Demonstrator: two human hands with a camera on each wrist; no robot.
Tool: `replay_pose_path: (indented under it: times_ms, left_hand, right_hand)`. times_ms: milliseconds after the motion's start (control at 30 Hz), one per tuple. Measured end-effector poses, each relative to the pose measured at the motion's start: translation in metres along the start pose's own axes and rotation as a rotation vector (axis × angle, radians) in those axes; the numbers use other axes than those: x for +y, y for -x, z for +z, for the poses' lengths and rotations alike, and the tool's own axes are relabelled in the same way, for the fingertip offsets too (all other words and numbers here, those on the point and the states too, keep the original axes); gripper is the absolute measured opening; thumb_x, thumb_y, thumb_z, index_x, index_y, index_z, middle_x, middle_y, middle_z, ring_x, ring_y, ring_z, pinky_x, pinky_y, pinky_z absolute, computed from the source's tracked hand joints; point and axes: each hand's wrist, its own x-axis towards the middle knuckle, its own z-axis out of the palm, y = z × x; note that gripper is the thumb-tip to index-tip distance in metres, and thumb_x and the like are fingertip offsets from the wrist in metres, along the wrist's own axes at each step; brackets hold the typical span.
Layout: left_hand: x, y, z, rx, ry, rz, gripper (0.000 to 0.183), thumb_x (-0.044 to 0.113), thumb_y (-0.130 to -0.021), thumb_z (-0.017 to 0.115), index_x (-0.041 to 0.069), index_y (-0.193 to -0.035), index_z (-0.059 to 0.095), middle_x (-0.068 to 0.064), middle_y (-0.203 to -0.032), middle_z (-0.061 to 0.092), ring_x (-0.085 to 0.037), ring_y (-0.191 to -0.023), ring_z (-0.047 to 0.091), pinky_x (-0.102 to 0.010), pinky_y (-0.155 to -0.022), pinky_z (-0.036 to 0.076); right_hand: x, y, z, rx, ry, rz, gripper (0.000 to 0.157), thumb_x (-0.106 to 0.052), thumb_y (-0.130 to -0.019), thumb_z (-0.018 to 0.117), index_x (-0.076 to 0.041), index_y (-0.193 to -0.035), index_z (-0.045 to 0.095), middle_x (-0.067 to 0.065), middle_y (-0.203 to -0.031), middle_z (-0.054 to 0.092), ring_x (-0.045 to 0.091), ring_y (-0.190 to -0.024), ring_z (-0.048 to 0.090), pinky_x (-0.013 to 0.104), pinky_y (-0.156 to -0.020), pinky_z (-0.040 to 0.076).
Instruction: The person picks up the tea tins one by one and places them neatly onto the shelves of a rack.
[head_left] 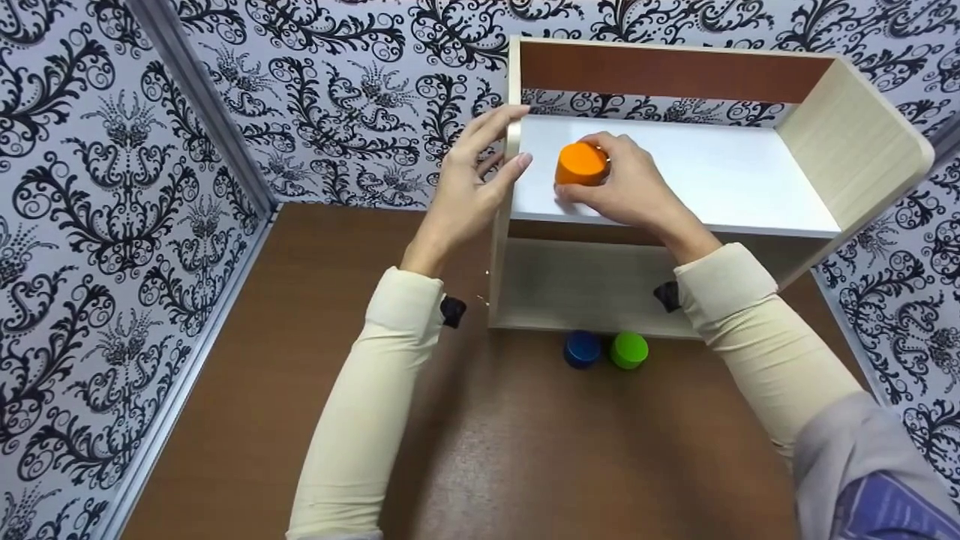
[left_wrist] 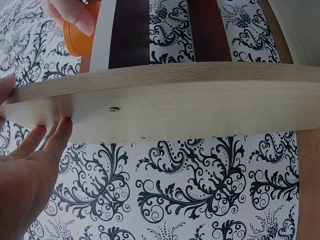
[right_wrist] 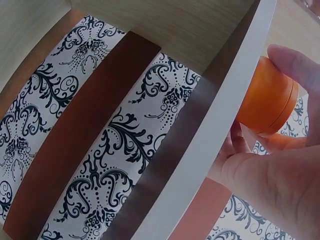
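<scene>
Left: I touch the pale wood-grain side panel [left_wrist: 210, 107] of a shelf unit. Judged stiff; its rounded front edge offers a natural hold.

Right of it, on or just above the glossy white shelf board [head_left: 720, 172], near the side panel, is the smooth orange cylinder [head_left: 581, 161], probably plastic. A seam runs round it near its top. I judge it light, rigid and not fragile, slightly slippery if my skin is dry. Best hold: opposite sides of the round wall, below the seam, in case the top part is a loose lid. Board contact cannot be confirmed; the base is hidden in the right wrist view.

Below, on the brown wooden-looking surface [head_left: 517, 427] by the unit's foot, left to right: a dark blue cylinder [head_left: 583, 349] and a bright green cylinder [head_left: 629, 350], side by side. Likely similar to handle.

Fingers, left hand [head_left: 469, 176]: spread, thumb well apart from index, fingertips touching the panel's outer face and front edge. I cannot tell whether they press hard.

Fingers, right hand [head_left: 637, 180]: pinching the orange cylinder, thumb on the near side, fingers round the far side, parted by its width.
</scene>
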Motion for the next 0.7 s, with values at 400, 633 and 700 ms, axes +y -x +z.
replay_pose_path:
  times_ms: [400,633,700]
  left_hand:
    - [0.0000,-0.0005,0.0002,0.000,-0.001,0.001,0.049,0.007,-0.097,0.067,0.015,-0.145,0.056,-0.006,-0.152,0.042,-0.014,-0.135,0.046,-0.026,-0.111,0.045]
    - [0.0027,0.0003,-0.0007,0.000,0.036,-0.007,0.049,0.006,-0.097,0.067,0.012,-0.145,0.056,-0.006,-0.152,0.042,-0.015,-0.135,0.045,-0.027,-0.112,0.045]
    - [0.0028,0.0002,-0.0008,0.001,0.043,-0.004,0.049,0.005,-0.097,0.068,0.010,-0.145,0.056,-0.006,-0.152,0.043,-0.016,-0.135,0.045,-0.027,-0.112,0.045]
  right_hand:
    - [0.0010,0.0007,-0.0001,0.004,0.014,0.012,0.064,-0.028,-0.086,0.078,-0.003,-0.139,0.053,0.018,-0.122,0.052,0.032,-0.110,0.050,0.047,-0.096,0.047]
    - [0.0011,0.0010,-0.0002,-0.008,0.031,0.020,0.067,-0.029,-0.087,0.078,-0.003,-0.142,0.050,0.019,-0.124,0.051,0.034,-0.113,0.049,0.049,-0.100,0.047]
    - [0.0010,0.0012,-0.0001,-0.014,0.035,0.024,0.068,-0.030,-0.087,0.078,-0.003,-0.142,0.050,0.020,-0.125,0.051,0.034,-0.114,0.049,0.049,-0.101,0.046]
